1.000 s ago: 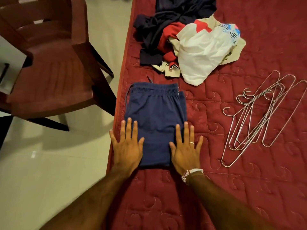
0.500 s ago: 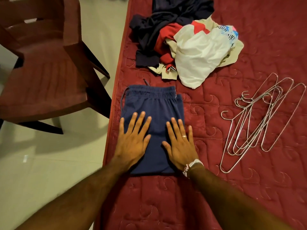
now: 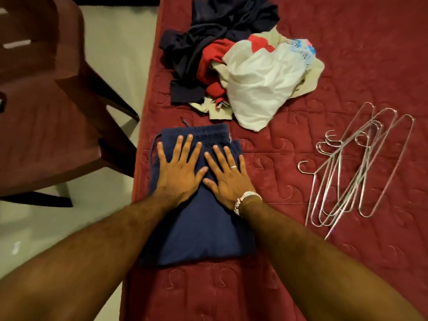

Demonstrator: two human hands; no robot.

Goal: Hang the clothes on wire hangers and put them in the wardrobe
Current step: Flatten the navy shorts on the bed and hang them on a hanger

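Observation:
Folded navy blue shorts (image 3: 199,232) lie flat near the left edge of a red quilted mattress (image 3: 347,54), waistband away from me. My left hand (image 3: 178,167) presses palm-down on the shorts' upper left, fingers spread. Beside it my right hand (image 3: 228,174), with a ring and a bead bracelet, lies flat on the upper right. Neither hand grips anything. A pile of clothes (image 3: 243,66), dark blue, red, white and beige, sits further up the mattress. Several wire hangers (image 3: 354,167) lie in a loose bunch to the right.
A dark brown plastic chair (image 3: 53,117) stands on the pale tiled floor (image 3: 120,56) just left of the mattress edge. No wardrobe is in view.
Both hands have slid up the shorts from the lower corners toward the waistband and closer together. The view has dipped nearer to the mattress.

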